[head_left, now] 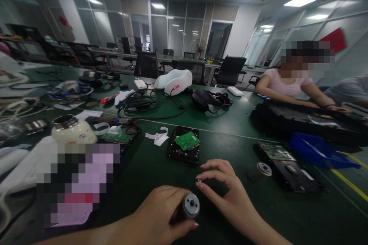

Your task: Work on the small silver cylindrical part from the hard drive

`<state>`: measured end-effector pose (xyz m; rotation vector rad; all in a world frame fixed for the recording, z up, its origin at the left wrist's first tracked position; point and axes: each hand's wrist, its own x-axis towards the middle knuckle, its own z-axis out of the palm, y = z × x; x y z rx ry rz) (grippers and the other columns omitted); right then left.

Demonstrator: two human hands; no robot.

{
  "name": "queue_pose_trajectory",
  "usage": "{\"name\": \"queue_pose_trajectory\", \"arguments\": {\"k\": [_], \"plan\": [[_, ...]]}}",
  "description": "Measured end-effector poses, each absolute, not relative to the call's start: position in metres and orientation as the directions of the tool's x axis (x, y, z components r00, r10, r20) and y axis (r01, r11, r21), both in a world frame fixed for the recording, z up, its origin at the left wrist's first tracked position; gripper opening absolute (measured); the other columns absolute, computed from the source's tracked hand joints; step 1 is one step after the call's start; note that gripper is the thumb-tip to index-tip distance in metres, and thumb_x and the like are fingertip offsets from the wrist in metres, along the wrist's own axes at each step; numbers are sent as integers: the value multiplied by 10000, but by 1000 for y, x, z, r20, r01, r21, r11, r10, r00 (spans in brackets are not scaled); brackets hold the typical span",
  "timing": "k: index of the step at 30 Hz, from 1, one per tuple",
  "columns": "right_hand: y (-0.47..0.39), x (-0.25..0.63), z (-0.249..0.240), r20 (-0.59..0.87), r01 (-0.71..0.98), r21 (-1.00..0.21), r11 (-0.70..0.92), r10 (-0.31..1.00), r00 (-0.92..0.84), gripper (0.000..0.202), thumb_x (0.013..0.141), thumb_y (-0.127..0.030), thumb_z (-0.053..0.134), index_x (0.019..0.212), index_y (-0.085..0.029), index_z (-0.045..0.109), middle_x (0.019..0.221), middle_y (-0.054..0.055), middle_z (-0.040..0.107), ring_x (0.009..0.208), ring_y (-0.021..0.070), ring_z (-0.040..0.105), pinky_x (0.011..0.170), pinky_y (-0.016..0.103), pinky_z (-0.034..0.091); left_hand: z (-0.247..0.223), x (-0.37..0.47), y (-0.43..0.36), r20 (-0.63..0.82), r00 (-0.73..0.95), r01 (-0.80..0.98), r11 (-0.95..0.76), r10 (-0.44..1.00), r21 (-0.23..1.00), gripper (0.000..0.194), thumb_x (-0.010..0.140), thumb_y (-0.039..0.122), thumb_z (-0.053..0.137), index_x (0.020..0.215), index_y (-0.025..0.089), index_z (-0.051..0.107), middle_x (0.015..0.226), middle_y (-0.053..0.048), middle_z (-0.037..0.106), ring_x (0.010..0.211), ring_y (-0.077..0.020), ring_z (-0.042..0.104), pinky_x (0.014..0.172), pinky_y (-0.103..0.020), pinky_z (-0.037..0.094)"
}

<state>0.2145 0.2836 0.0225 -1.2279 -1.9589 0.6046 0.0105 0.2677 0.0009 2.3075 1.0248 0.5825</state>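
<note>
My left hand (165, 212) is wrapped round a dark cylindrical part (191, 205) with a round silver end that faces up and has a dark centre. To its right, my right hand (222, 191) has thumb and index fingertips pinched on a tiny light piece (199, 180), too small to name. Beyond the hands lies a black hard drive (184, 155) with a green circuit board (187, 141) resting on it. Right of my right hand, a similar silver-ended cylinder (264, 169) lies beside another drive (299, 176).
A blue tray (322, 153) and a large black case (310, 118) are at the right, where a person in pink sits. Cables (138, 101), a white neck pillow (175, 82) and a black headset (211, 99) lie farther back. A cream jar (74, 130) stands left.
</note>
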Motion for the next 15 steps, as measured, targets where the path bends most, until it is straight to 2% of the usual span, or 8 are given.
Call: {"name": "queue_pose_trajectory", "arguments": {"k": [4,7,9,15], "plan": [[292,220,11,261,697,-589,409,912,-315,71,790,-278,728,849,-304,758,1159,62,609,1179,325,453,974,564,366,2,10,268,159,613,534,-555,774,638,208,760,243,753,901,172,617,809,-11,677,710,-201,622,695,-294,483],[292,222,7,227,742,-535,404,915,-334,167,773,-306,746,938,-334,754,1292,56,546,1249,347,386,993,594,336,-1,9,269,164,614,529,-557,772,640,232,770,258,740,952,181,619,858,-18,687,751,-210,631,709,-299,486],[292,223,6,221,751,-523,403,915,-337,196,773,-328,748,968,-353,750,1333,49,520,1266,354,366,1000,608,321,-2,9,268,168,617,527,-562,769,637,227,772,265,735,948,183,617,857,-18,686,749,-210,629,702,-298,484],[295,223,10,254,727,-553,408,913,-319,69,786,-292,741,832,-334,769,1294,39,549,1257,353,372,997,617,320,2,10,269,160,609,551,-560,777,618,209,756,262,754,880,173,611,776,-6,663,673,-191,601,654,-281,472]]}}
